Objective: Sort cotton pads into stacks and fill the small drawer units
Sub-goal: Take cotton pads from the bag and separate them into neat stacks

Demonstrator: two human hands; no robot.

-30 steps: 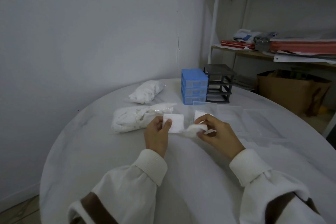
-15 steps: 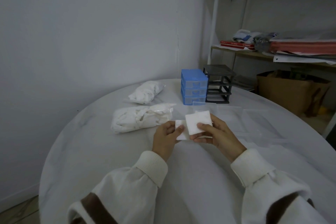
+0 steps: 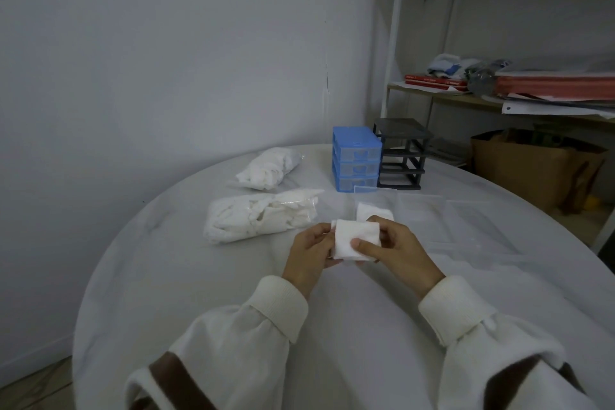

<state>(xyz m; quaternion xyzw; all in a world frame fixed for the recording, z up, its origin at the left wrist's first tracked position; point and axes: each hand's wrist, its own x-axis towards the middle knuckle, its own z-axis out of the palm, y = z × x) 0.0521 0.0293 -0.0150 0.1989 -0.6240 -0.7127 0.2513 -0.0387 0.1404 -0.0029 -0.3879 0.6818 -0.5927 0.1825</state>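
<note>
Both hands hold a small stack of square white cotton pads [image 3: 353, 238] above the table's middle. My left hand [image 3: 309, 251] grips its left edge, and my right hand [image 3: 396, 248] pinches its right side, thumb on top. Just behind them another stack of pads [image 3: 370, 212] lies in a clear drawer tray [image 3: 362, 191]. Two clear bags of loose pads lie to the left, the near bag [image 3: 259, 218] and the far bag [image 3: 271, 168]. A blue drawer unit [image 3: 356, 163] with its drawers in stands at the back, beside a black drawer frame [image 3: 402, 153] with empty slots.
The round table [image 3: 199, 293] wears a white cloth. Clear drawer trays [image 3: 466, 226] lie on it at the right. Beyond the table, a shelf [image 3: 499, 100] carries books and papers, and a brown cardboard box [image 3: 529, 170] stands below it.
My right hand brought a pad onto the pad in my left hand, and both hands came together, now holding one stack slightly nearer to me.
</note>
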